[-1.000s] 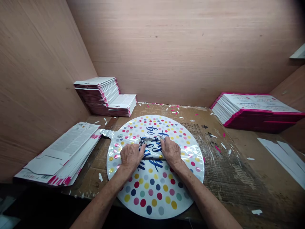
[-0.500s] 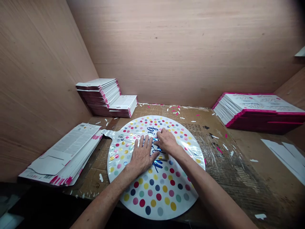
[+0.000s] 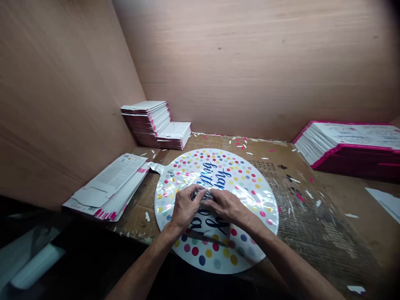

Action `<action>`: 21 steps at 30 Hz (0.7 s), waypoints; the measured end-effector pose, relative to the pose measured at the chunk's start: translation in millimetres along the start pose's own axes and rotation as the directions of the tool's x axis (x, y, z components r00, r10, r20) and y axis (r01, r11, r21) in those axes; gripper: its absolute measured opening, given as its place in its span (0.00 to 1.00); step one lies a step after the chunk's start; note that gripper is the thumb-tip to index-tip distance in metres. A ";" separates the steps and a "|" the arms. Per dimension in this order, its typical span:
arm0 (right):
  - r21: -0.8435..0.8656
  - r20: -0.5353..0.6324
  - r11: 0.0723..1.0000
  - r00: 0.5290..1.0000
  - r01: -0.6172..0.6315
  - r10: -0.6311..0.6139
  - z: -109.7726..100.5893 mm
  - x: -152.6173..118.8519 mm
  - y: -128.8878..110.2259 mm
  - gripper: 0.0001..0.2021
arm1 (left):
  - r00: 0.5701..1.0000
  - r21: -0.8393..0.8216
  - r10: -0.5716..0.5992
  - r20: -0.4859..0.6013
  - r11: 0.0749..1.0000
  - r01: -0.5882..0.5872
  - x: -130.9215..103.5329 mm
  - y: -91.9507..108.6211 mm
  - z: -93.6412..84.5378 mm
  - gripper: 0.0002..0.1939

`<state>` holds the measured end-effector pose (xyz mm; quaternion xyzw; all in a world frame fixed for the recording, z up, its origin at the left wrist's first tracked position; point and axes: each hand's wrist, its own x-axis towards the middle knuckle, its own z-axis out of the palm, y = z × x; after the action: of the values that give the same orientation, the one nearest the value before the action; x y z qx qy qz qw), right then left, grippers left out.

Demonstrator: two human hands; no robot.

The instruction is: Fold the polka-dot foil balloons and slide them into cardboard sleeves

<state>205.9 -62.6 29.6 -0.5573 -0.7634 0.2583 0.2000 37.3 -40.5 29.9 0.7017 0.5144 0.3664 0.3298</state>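
Observation:
A flat, round foil balloon [image 3: 215,260] with coloured dots and blue "happy birthday" lettering lies on the cardboard-covered table, its neck pointing left. Above its middle, my left hand [image 3: 187,206] is closed in a pinch. My right hand [image 3: 228,204] is closed too, its fingertips meeting those of the left. A small pale, shiny bit shows between the fingertips, but I cannot make out what it is. Part of the lettering is hidden behind the hands.
Folded white-and-pink card sleeves stand in stacks [image 3: 146,121] at the back left. More sleeves [image 3: 109,187] lie at the left edge. A pink-edged stack [image 3: 353,143] sits at the right. Paper scraps [image 3: 300,198] are scattered over the cardboard [image 3: 312,233].
Both hands have come up off the balloon and closed together in a pinch; the left was lying flat on it before. The whole view has shifted slightly, with things appearing farther right.

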 end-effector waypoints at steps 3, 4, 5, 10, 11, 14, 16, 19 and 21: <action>0.051 0.020 0.997 0.998 0.054 -0.055 5.1 -2.7 -1.2 0.16 | 0.997 0.120 0.003 -0.074 0.993 0.006 -4.9 -14.8 -33.8 0.16; 0.063 0.003 0.997 0.999 0.040 -0.040 6.3 -6.1 3.2 0.17 | 0.990 0.230 0.004 -0.138 0.973 0.028 -4.9 -22.7 -53.2 0.16; 0.081 -0.011 0.997 1.000 0.012 -0.011 7.2 -10.3 9.5 0.17 | 0.976 0.378 0.011 -0.216 0.923 0.073 -4.5 -31.1 -75.3 0.17; 0.190 -0.007 0.976 0.994 -0.103 0.106 7.7 -30.1 38.4 0.21 | 0.939 0.902 -0.172 -0.299 0.269 0.337 1.9 -66.3 -171.6 0.22; 0.211 0.005 0.972 0.994 -0.108 0.109 7.4 -32.4 40.0 0.21 | 0.938 0.923 -0.232 -0.257 0.230 0.310 3.7 -71.1 -180.5 0.21; 0.280 0.039 0.952 0.992 -0.124 0.118 7.4 -34.7 39.9 0.22 | 0.941 0.948 -0.310 -0.138 0.233 0.216 8.2 -79.7 -190.2 0.18; 0.326 0.035 0.937 0.992 -0.128 0.123 8.5 -34.0 39.7 0.22 | 0.936 0.960 -0.343 -0.077 0.228 0.162 10.5 -80.8 -191.6 0.16; 0.370 0.010 0.920 0.991 -0.125 0.131 10.6 -31.7 40.9 0.22 | 0.930 0.966 -0.366 -0.012 0.237 0.105 14.1 -76.4 -195.6 0.14; 0.379 0.019 0.914 0.988 -0.147 0.151 10.5 -30.4 40.4 0.22 | 0.937 0.962 -0.348 0.017 0.263 0.080 17.0 -69.5 -199.6 0.14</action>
<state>238.9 -83.6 -4.1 -0.5659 -0.6535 0.4123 0.2876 -163.0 10.6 77.1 0.7186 0.6793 -0.1406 -0.0478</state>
